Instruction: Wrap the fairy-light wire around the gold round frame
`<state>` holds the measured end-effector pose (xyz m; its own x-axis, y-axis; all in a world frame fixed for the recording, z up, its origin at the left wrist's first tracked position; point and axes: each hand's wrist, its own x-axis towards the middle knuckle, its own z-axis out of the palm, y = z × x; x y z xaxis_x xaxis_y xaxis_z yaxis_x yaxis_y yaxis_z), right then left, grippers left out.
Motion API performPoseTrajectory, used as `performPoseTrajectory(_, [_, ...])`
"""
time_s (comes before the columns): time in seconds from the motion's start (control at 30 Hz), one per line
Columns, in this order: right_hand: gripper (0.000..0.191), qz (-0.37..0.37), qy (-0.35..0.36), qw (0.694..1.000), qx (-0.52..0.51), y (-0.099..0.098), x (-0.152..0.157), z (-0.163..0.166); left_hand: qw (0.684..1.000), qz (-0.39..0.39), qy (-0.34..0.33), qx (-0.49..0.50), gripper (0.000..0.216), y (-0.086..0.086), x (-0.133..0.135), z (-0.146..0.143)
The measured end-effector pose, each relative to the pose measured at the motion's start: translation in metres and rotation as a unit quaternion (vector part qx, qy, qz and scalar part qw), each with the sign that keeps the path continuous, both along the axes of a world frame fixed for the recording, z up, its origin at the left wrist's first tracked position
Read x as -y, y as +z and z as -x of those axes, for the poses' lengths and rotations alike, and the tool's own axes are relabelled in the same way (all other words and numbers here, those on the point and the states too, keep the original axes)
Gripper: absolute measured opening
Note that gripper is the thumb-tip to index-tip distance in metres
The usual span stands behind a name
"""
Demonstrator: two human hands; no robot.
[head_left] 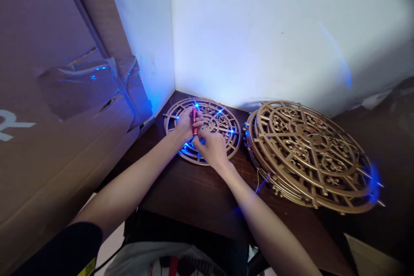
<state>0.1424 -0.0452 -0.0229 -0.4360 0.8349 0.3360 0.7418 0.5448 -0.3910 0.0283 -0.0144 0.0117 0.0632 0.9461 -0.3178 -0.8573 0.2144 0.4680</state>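
Note:
A slim red pen-shaped tool (194, 121) stands nearly upright in the picture, above a round gold openwork disc (233, 148) that has several blue lights glowing on it. My left hand (184, 125) is closed around the tool's upper and middle part. At its lower end, my right hand (213, 148) has thumb and fingers pinched together against the tool. Both hands are over the left and middle part of the disc and hide some of it. Exactly what the fingertips touch is too small to tell.
To the right lies a stack of larger gold openwork discs (307, 155) with thin loose wires. The dark brown table (200, 194) meets a white wall (258, 30) behind. A large taped cardboard box (64, 146) stands close on the left.

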Motion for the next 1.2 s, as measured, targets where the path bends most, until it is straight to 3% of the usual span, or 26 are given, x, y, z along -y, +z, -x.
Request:
performPoseTrajectory(0.27, [0.026,0.014,0.003,1.000,-0.019,0.0037,0.0023,-0.0002,1.000,-0.004,0.028,0.001,0.027,-0.0053,-0.0016,0.0008])
performPoseTrajectory(1.2, [0.025,0.023,0.002,0.999,-0.022,0.0061,0.0029,0.0004,0.999,0.010,0.036,0.027,0.023,-0.0024,0.0004,-0.0008])
